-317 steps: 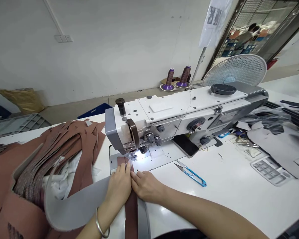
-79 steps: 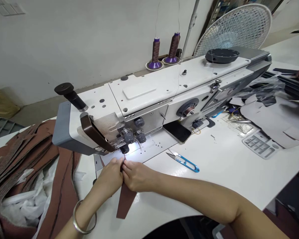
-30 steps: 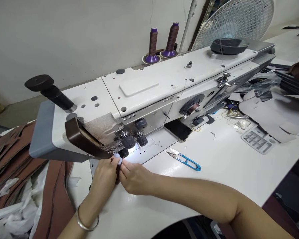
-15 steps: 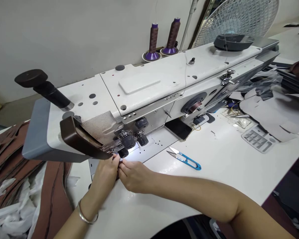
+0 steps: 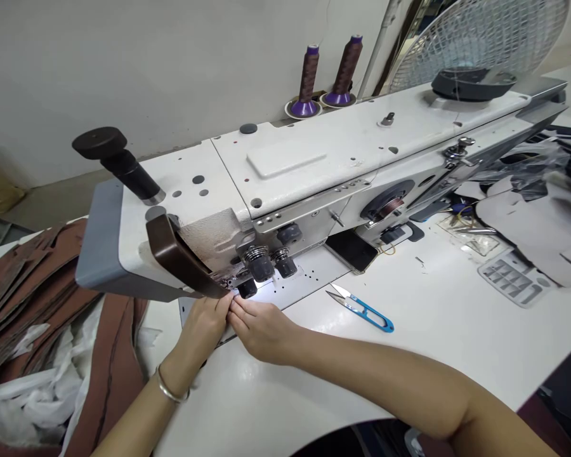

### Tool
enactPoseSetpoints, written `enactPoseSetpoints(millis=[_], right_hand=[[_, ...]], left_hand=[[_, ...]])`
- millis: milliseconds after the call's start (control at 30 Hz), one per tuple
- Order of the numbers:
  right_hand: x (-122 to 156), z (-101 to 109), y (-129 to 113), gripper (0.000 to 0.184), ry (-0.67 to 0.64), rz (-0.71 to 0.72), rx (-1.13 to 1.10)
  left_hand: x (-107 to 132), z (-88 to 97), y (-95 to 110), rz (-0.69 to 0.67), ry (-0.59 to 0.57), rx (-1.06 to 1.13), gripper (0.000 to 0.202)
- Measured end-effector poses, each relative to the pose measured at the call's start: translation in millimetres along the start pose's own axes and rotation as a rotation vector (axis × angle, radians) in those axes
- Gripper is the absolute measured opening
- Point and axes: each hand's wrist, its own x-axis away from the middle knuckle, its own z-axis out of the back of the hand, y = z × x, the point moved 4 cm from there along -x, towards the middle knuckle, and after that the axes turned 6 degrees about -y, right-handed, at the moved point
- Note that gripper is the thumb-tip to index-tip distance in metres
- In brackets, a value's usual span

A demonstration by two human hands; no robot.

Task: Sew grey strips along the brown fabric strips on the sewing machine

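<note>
My left hand (image 5: 206, 319) is closed, its fingertips under the front of the sewing machine (image 5: 181, 254), close to the lit needle area. Beside it, my right hand (image 5: 261, 330) pinches with fingers bunched, and the two hands touch at the fingertips. What they hold is hidden behind the fingers and the dark brown guard (image 5: 181, 257). Under the hands lies the metal sewing plate (image 5: 309, 270). A pair of blue thread snips (image 5: 364, 309) lies with its blades apart on the white table (image 5: 438, 317), right of my right hand.
Brown cut pieces (image 5: 117, 355) and crumpled white material (image 5: 52, 400) are heaped at the left. Two brown thread cones (image 5: 309, 79) stand behind the machine. A phone (image 5: 354, 249) lies beneath its arm. Pale cut sheets (image 5: 528, 222) and a fan (image 5: 485, 44) are at the right.
The view has swung left, so the machine and table appear further right. My hands remain at the needle area, now closer together; the reddish-brown sliver between them is no longer visible.
</note>
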Motion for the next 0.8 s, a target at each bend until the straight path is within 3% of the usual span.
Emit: enactPoseSetpoints(millis=[133,367,533,800], right_hand=[[2.1,-1.3,0.9,0.031,-0.028,0.025,-0.014],[6.8,-2.0,4.4,0.032,-0.072,0.027,-0.077],[6.9,-0.2,5.1,0.036,-0.131,0.064,-0.104],[2.7,6.5,2.0,0.045,-0.216,0.028,-0.132]], left_hand=[[-2.7,-0.5,-1.0,0.003,-0.006,-0.028,0.029],[-8.3,-5.0,-1.3,0.193,-0.078,0.028,0.028],[-14.7,-2.7,2.7,0.189,-0.179,0.12,0.023],[-18.3,3.3,1.9,0.196,-0.11,0.198,0.019]])
